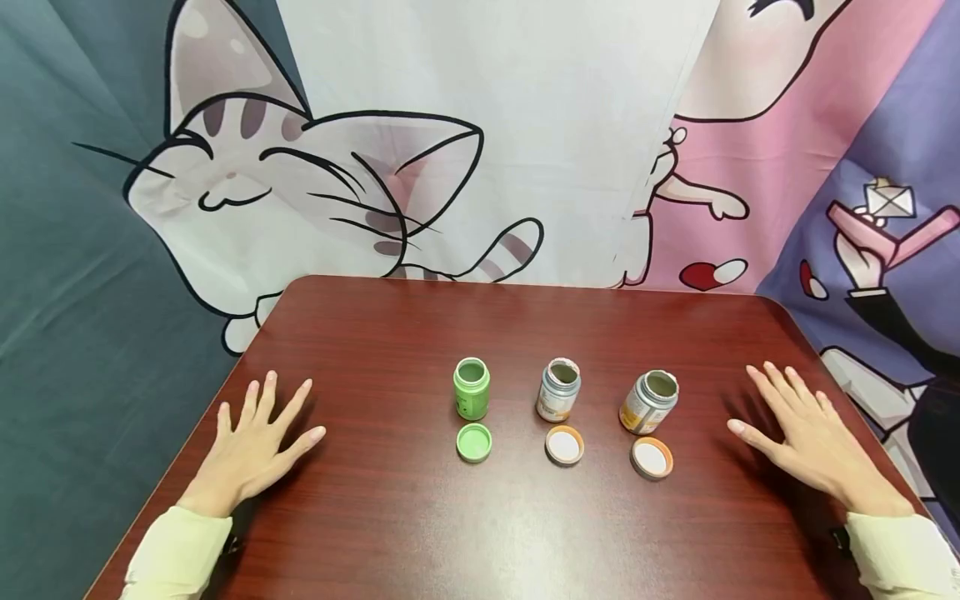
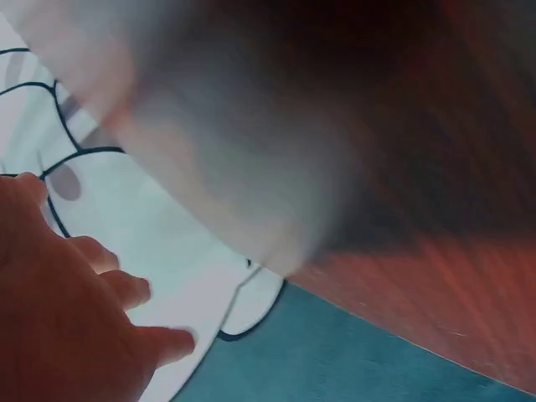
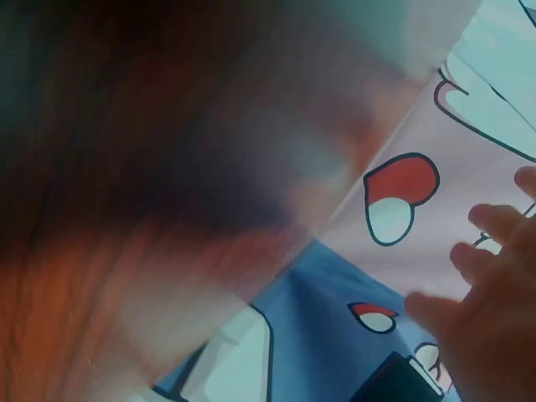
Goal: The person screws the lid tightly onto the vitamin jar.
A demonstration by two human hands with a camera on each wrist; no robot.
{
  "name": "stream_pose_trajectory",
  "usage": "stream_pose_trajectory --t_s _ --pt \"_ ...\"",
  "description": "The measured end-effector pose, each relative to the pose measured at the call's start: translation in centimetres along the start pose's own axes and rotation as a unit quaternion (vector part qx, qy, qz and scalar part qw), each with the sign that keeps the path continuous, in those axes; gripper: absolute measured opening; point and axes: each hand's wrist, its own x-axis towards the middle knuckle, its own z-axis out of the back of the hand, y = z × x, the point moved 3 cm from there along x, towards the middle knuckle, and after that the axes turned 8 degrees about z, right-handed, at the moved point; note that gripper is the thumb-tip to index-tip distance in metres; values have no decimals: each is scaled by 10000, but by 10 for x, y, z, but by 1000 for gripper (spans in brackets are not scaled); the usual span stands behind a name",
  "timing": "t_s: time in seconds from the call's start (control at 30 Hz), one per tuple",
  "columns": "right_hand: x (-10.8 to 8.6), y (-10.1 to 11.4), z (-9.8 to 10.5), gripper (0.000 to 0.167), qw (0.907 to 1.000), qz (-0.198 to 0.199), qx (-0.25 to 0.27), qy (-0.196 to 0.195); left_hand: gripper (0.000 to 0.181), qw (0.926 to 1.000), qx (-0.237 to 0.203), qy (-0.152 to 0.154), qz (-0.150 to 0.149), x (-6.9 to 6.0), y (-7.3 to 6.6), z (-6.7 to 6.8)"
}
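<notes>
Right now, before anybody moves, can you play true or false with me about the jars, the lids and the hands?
1. The green jar is open. True.
2. The green lid is on top of the green jar. False: the green lid lies on the table, on the person's side of that jar.
3. The middle jar stands between the green jar and the right jar. True.
4. All three lids are green. False: the middle lid and the right lid have orange rims and white insides.
5. The left hand holds nothing. True.
6. The right hand is gripping a jar. False: the right hand has its fingers spread and holds nothing.
</notes>
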Motion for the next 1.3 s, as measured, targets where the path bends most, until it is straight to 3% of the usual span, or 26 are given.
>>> stream_pose_trajectory --t_s 0.13,0.23,0.4,0.63,0.87,1.1,1.2,1.3 --pt "0 7 -1 78 9981 35 609 -62 77 9999 -54 93 -60 -2 -14 4" --pt "-1 14 0 65 9961 -242 848 -39 75 9991 40 -117 -416 -4 -28 9" --pt "0 31 0 46 9938 -541 968 45 63 9942 -227 -393 -980 -6 -55 19" --pt "5 58 -4 43 9903 -450 1279 307 61 9915 -601 -133 -1143 -4 -82 21" --pt "8 83 -10 42 9877 -418 1479 283 61 9873 -838 163 -1343 -6 -104 15" --pt "15 103 -16 45 9910 -521 1109 535 50 9690 -1353 504 -2002 -7 -145 9" --pt "18 113 -19 43 9893 -460 1177 723 40 9557 -1660 694 -2330 -5 -164 6" --pt "19 121 -23 47 9856 -631 1249 947 30 9358 -2056 864 -2729 -6 -185 0"
